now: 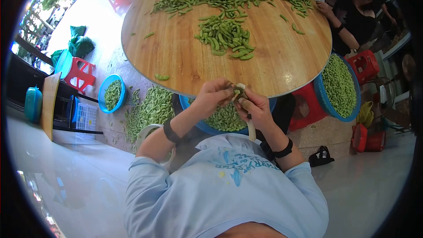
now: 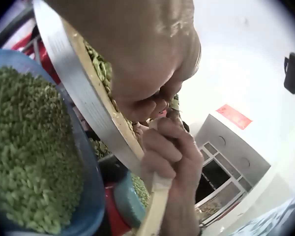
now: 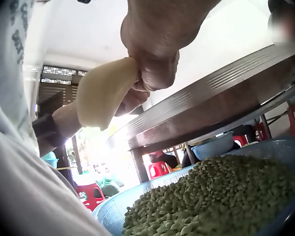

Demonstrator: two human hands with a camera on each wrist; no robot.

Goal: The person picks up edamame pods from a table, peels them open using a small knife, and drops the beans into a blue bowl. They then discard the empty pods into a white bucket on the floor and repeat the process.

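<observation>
Both hands meet at the near edge of the round table. The left hand [image 1: 216, 93] pinches a small green pod [image 1: 238, 92] from one side, and the curled fingers of the right hand [image 1: 257, 109] grip it from the other. A long, pale, cream-coloured piece [image 1: 251, 130] hangs down from the right hand; what it is I cannot tell. It looks broad and smooth in the right wrist view [image 3: 103, 93]. Below the hands a blue basket [image 3: 113, 211] holds shelled green beans [image 1: 224, 118]. Fingers partly hide the pod.
Heaps of green pods [image 1: 224, 33] lie on the wooden tabletop [image 1: 167, 53]. More pods [image 1: 154, 108] cover the floor at left, beside a small blue basin [image 1: 102, 94]. At right stand a large blue basin [image 1: 323, 99] of beans and red stools [image 1: 365, 67]. Another person [image 1: 352, 13] sits across.
</observation>
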